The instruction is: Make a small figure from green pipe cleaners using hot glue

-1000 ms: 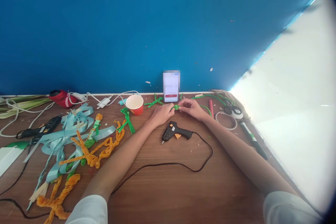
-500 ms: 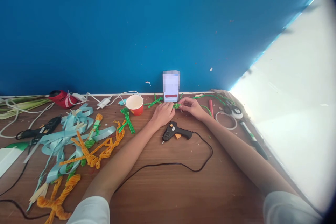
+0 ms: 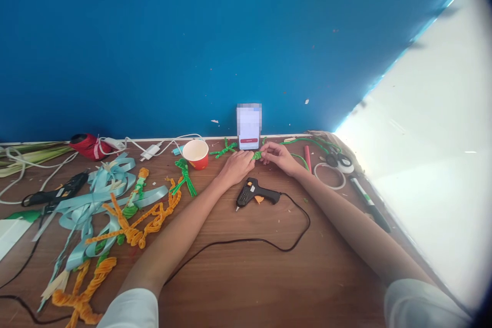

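Both hands meet at a small bundle of green pipe cleaner just in front of a propped-up phone. My left hand is closed on the bundle's left end, its fingers curled over it. From the right, the thumb and fingers of my right hand pinch the other end. A knotted green pipe-cleaner piece lies left of the phone, and another green bundle rests below the paper cup. Nearer me, a black hot glue gun lies on its side beneath my hands.
Light blue ribbon and orange pipe-cleaner shapes cover the left of the table. A second glue gun lies there too. On the right are a red stick, a white ring, scissors and a marker-like tool. A blue wall stands behind.
The whole view has shifted slightly, so things sit a little further left. Both hands keep their hold on the green pipe-cleaner bundle, with hardly any movement.
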`<move>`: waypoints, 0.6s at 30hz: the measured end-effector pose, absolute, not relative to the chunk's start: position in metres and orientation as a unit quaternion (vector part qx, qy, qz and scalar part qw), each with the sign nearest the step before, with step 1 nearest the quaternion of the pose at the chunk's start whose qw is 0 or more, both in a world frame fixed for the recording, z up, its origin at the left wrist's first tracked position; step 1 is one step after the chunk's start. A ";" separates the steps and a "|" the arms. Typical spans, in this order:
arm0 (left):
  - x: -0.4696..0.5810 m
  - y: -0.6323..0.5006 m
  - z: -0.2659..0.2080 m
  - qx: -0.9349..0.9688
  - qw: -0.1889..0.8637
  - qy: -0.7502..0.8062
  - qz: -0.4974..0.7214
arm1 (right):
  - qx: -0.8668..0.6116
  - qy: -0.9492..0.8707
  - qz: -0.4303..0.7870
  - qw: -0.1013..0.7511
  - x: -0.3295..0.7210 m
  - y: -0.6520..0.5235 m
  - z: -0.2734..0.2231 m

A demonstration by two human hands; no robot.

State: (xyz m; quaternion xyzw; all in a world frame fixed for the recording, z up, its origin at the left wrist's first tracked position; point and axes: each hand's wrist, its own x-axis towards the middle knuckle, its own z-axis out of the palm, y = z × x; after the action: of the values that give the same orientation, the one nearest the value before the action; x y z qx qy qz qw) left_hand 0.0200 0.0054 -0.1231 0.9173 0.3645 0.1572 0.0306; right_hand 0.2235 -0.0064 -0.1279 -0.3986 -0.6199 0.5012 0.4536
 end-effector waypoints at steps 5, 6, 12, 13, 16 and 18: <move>0.020 0.006 -0.125 0.920 0.025 0.366 0.140 | -0.404 -0.629 0.499 0.438 0.224 -0.007 -0.128; 0.020 0.007 -0.125 0.921 0.022 0.364 0.136 | -0.404 -0.630 0.501 0.435 0.224 -0.007 -0.128; 0.020 0.008 -0.128 0.927 0.011 0.356 0.116 | -0.408 -0.634 0.507 0.418 0.225 -0.009 -0.128; 0.020 0.008 -0.128 0.927 0.012 0.357 0.115 | -0.408 -0.635 0.506 0.417 0.224 -0.009 -0.128; 0.019 0.008 -0.128 0.929 0.019 0.353 0.114 | -0.406 -0.638 0.509 0.412 0.225 -0.009 -0.128; 0.019 0.007 -0.128 0.929 0.022 0.350 0.114 | -0.404 -0.639 0.511 0.410 0.225 -0.009 -0.129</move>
State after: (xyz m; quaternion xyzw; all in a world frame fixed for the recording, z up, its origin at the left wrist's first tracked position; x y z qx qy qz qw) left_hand 0.0192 0.0073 -0.1278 0.9294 0.3505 0.1139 0.0219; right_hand 0.2251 -0.0086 -0.1288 -0.4038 -0.6387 0.5107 0.4102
